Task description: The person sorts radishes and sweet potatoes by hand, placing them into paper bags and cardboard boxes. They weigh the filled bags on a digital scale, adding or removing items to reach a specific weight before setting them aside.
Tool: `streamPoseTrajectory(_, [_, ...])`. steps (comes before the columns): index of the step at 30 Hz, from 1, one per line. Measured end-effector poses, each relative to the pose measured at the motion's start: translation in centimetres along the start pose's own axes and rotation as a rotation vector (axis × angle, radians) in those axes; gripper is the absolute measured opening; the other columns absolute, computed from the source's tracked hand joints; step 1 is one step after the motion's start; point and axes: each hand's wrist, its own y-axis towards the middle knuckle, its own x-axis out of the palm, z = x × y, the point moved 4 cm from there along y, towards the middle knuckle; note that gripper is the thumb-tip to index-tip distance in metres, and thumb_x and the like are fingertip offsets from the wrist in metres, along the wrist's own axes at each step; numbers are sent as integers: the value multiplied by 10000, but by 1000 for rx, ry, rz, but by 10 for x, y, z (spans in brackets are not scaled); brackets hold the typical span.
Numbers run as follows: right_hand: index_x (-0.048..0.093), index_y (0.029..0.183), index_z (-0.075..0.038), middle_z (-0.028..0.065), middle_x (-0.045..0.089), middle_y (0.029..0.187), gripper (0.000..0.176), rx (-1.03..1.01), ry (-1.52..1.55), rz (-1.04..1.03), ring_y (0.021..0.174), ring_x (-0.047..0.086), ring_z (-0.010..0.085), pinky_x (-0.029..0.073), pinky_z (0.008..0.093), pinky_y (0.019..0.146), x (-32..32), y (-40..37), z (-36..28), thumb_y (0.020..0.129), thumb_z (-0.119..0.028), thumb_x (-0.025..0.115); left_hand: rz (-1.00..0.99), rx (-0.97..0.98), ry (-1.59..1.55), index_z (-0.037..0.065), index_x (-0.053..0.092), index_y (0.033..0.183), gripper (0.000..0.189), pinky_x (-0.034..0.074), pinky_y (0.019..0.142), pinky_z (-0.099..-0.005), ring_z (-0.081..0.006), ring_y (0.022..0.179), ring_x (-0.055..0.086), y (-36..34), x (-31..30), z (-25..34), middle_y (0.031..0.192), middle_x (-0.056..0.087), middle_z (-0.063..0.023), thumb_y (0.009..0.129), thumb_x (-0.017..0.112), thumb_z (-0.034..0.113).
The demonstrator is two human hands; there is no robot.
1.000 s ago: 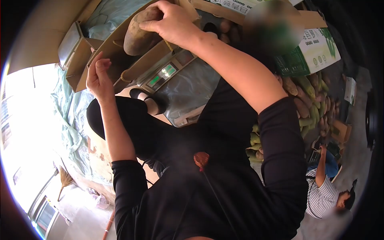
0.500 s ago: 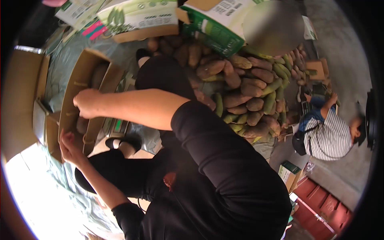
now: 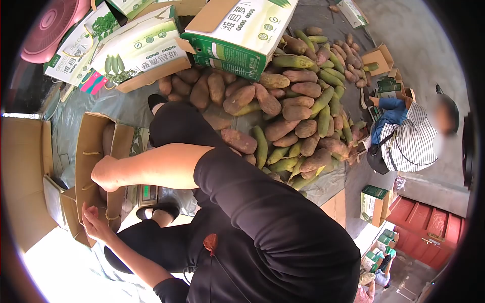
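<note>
My right hand (image 3: 105,174) reaches over an open cardboard box (image 3: 87,146) on my left. Its back is toward me and its fingers are hidden, so whatever it touches below does not show. My left hand (image 3: 97,225) is at the box's lower end, with fingers apart near the cardboard and a rope handle (image 3: 112,216). Inside the box lies a brownish, soil-covered radish (image 3: 108,137), partly hidden by the cardboard wall. A scale with a lit green display (image 3: 146,192) stands beside the box, close to my right forearm.
A large pile of brown and green radishes (image 3: 298,108) spreads across the floor. Printed cartons (image 3: 139,53) stand along the top, near a pink basket (image 3: 53,25). At right, another person in a striped shirt (image 3: 411,144) bends near small boxes. Flattened cardboard (image 3: 25,177) stands at far left.
The view has shifted, so most things appear lower and farther left. My right hand's fingers have gone out of sight, and my left hand's fingers look straighter. Both hands stay at the box.
</note>
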Motion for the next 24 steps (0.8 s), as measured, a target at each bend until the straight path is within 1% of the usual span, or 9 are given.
streamPoseTrajectory(5, [716,937,-88,113,687,981,232,-11,-49,-23,940,654,260,501,365,773,1,1,0,736,-161,626,-19,0,-16,36,649,1114,341,526,668,-264,-117,714,585,1,1,-6,791,627,-42,982,449,279])
streamPoseTrajectory(10, [719,914,-96,114,686,962,207,9,6,-4,914,652,286,506,372,794,2,6,0,738,-167,634,-54,-15,-17,36,642,1124,346,520,666,-256,-104,708,560,2,1,-13,789,617,-34,982,449,285])
streamPoseTrajectory(14, [701,946,-88,117,683,935,227,-91,98,41,908,646,299,507,393,800,-12,-3,-3,740,-173,657,-89,-22,-18,28,635,1125,345,520,673,-248,-100,706,542,0,2,-13,794,605,-33,980,455,285])
streamPoseTrajectory(16, [671,1007,-82,117,677,926,291,-142,245,162,917,636,307,500,404,802,-24,-7,-1,741,-199,682,-89,-36,-32,21,634,1120,338,524,663,-251,-100,705,543,-2,2,-11,797,602,-41,976,469,278])
streamPoseTrajectory(17, [671,1007,-82,117,677,926,291,-153,230,166,917,636,307,500,404,802,-33,-11,-2,741,-199,682,-73,-29,-40,21,634,1120,338,524,663,-251,-100,705,543,-2,2,-10,797,602,-41,976,469,278])
streamPoseTrajectory(19, [646,1054,-86,114,670,929,346,-212,337,265,922,629,303,492,403,800,-63,-24,-3,744,-231,695,-81,-38,-22,18,635,1115,334,523,652,-252,-100,703,548,-2,3,-10,797,601,-42,973,477,276])
streamPoseTrajectory(21, [639,1030,-70,138,663,886,318,-265,418,355,868,632,304,483,393,763,-104,-50,-5,741,-186,700,-95,-17,-12,13,637,1109,334,516,654,-245,-101,700,553,-2,3,-17,795,598,-39,972,483,276])
streamPoseTrajectory(23, [636,1029,-63,136,652,893,305,-314,435,552,854,627,300,480,393,756,-133,-72,11,752,-180,687,-112,-14,-55,8,638,1102,329,510,663,-242,-102,698,555,-2,3,-18,790,593,-35,972,485,268])
streamPoseTrajectory(24, [636,1022,-60,135,644,905,292,-304,388,641,853,620,301,480,391,757,-148,-89,22,757,-176,679,-110,-17,-30,3,637,1099,326,508,671,-244,-103,696,557,-3,2,-13,789,590,-35,972,485,262])
